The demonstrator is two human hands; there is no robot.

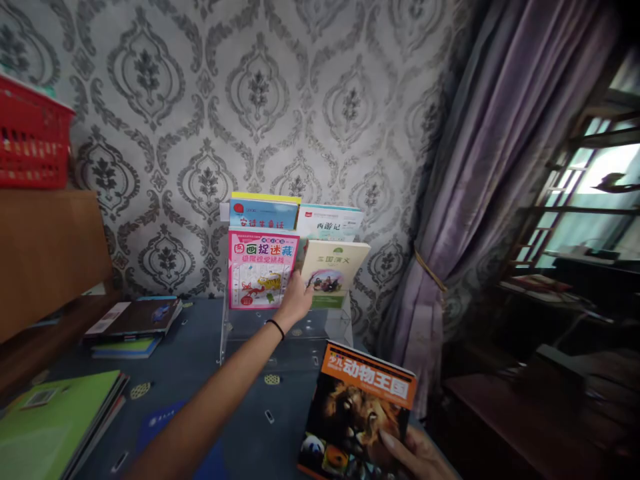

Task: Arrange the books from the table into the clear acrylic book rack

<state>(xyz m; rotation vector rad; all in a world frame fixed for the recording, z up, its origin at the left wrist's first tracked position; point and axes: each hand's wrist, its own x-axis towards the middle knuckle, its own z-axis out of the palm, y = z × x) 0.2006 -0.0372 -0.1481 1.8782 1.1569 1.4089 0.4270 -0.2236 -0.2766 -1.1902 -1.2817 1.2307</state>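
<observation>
1. Our left hand (296, 298) is stretched forward at the end of a nearly straight arm, with a dark band at the wrist. Its fingers rest on the lower edge of the beige book (333, 273), at the gap between that book and the pink book (260, 269). We cannot tell whether this grip is closed on the beige book or only touching it.
2. Our right hand (417, 453) is low and close to the body, at the bottom edge of the view. Its grip is closed on the lower right corner of the lion book (357, 410), thumb on the cover. The lion book is held tilted above the counter (200, 360), in front of the rack (285, 333).
3. The rack is clear, stands on the counter against the wallpapered wall, and holds four books in two tiers. Front tier: pink book on the left, beige book on the right, leaning slightly. Back tier: blue book (264, 212) on the left, white book (329, 222) on the right, both upright and partly covered by the front tier.
4. Left of the rack, a short stack of books (133, 323) lies flat on the counter. A green book (55, 420) lies nearer, at the lower left.
5. A red basket (33, 137) stands on a wooden cabinet (50, 253) at the far left. A purple curtain (480, 173) hangs at the right.
</observation>
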